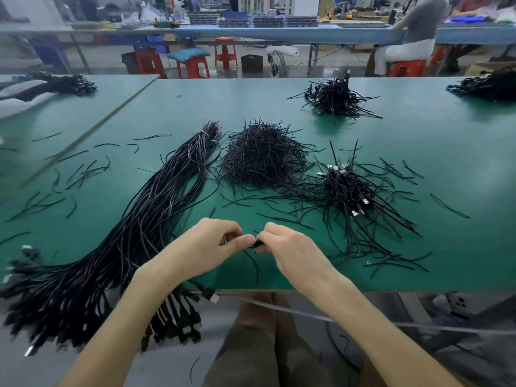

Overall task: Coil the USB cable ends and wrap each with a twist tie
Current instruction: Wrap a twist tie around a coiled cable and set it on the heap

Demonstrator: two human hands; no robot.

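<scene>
My left hand and my right hand meet above the near edge of the green table. Between their fingertips they pinch a small black piece of cable; most of it is hidden, and I cannot tell whether a twist tie is on it. A thick bundle of straight black USB cables runs from the table's middle to the near left, its plugs hanging over the edge. A mound of black twist ties lies behind my hands. Coiled, tied cables are piled to the right.
Another pile of tied cables lies at the far right, with more dark heaps at the far left and far right edge. Loose ties are scattered over the table. Red stools and a seated person are beyond it.
</scene>
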